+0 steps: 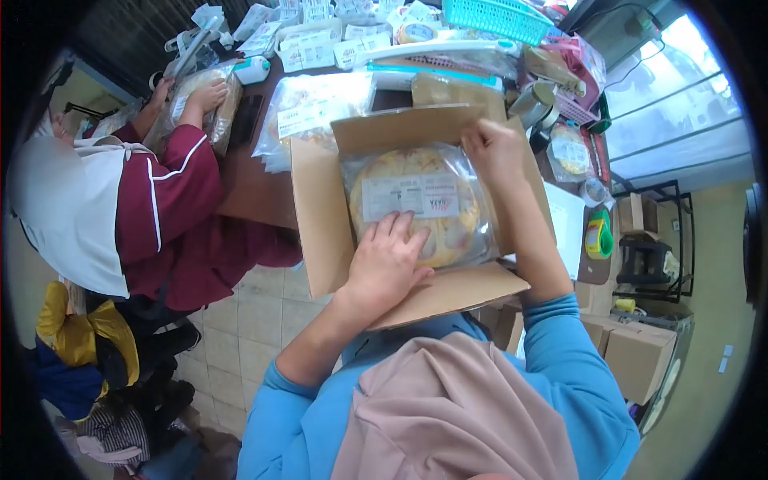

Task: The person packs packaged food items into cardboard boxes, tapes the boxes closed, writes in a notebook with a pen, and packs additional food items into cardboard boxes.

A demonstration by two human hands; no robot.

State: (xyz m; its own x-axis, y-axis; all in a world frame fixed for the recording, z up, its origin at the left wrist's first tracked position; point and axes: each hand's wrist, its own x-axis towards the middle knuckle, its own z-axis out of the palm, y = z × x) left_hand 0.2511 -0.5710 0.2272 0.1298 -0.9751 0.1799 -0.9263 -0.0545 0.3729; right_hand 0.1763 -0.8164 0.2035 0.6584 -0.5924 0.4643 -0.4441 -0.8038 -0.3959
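Note:
An open cardboard box (323, 216) stands in front of me with its flaps spread. Inside lies a round, flat food item in a clear plastic bag (448, 240), with a white printed label (410, 197) on top. My left hand (386, 260) rests on the bag near the label's lower edge, its fingers spread and flat. At the box's back right corner is my right hand (494, 154), fingers curled in beside the flap; what it grips, if anything, is hidden.
A co-worker (152, 208) at the left handles a plastic-wrapped package (224, 120). More labelled bags (308, 112) lie behind the box. A turquoise basket (500, 20), a metal container (532, 104) and a green tape dispenser (599, 234) are at the back and right.

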